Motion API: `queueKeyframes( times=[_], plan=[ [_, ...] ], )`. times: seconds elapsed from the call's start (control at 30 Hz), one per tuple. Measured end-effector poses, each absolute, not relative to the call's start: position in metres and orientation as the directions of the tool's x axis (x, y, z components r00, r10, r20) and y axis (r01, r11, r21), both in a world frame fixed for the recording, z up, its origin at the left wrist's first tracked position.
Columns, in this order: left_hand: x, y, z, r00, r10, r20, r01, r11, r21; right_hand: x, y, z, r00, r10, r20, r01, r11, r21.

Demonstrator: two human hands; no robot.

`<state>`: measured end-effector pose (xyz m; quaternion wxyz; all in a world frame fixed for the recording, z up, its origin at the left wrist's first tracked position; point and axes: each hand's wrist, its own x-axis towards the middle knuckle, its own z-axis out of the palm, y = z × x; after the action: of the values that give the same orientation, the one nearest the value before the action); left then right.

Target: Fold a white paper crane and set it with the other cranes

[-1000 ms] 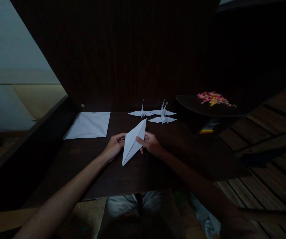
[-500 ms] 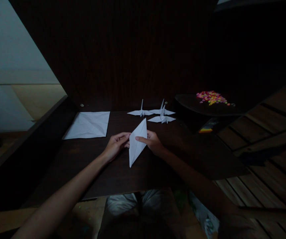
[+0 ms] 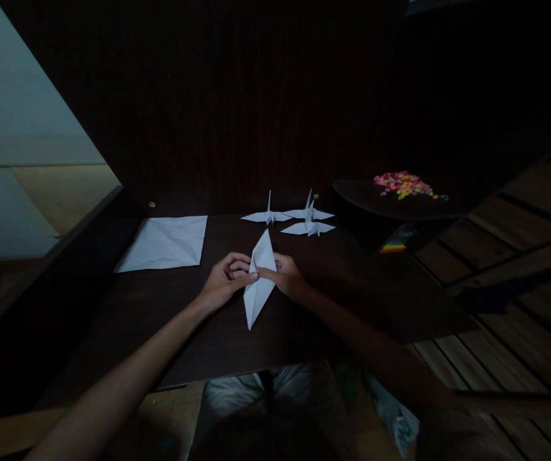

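Observation:
A white diamond-shaped piece of folded paper is held above the dark table between both hands. My left hand pinches its left edge, the thumb pressing on the front. My right hand grips the right edge, its thumb lying across the middle and its fingers behind the paper, mostly hidden. The left flap bends inward near the two thumbs. Just beyond the upper tip stand three white paper cranes: one on the left, one at the back right and one in front of it.
A creased white sheet lies at the left by the table's raised side board. On a dark corner shelf at the right is a pile of small colourful pieces. A tall dark panel closes off the back.
My left thumb has moved onto the front of the folded paper, and its left flap now bends inward. The paper looks narrower and sits slightly lower. The view has shifted a little.

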<state>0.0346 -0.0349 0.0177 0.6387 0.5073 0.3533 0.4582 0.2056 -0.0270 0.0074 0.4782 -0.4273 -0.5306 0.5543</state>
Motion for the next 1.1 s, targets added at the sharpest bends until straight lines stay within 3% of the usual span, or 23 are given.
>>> queueKeyframes(
  times=[0.57, 0.8, 1.1],
  plan=[
    [0.043, -0.048, 0.023, 0.314, 0.945, 0.088, -0.148, -0.042, 0.988, 0.205, -0.038, 0.022, -0.112, 0.994, -0.012, -0.082, -0.021, -0.996],
    [0.042, -0.05, 0.027, 0.402, 0.916, 0.004, -0.059, 0.021, 0.998, 0.209, -0.037, 0.028, -0.097, 0.995, -0.035, -0.095, -0.044, -0.994],
    [0.041, -0.05, 0.021, 0.26, 0.961, 0.094, -0.118, -0.065, 0.991, 0.213, -0.032, 0.027, -0.189, 0.982, 0.004, -0.135, -0.022, -0.991]
  ],
)
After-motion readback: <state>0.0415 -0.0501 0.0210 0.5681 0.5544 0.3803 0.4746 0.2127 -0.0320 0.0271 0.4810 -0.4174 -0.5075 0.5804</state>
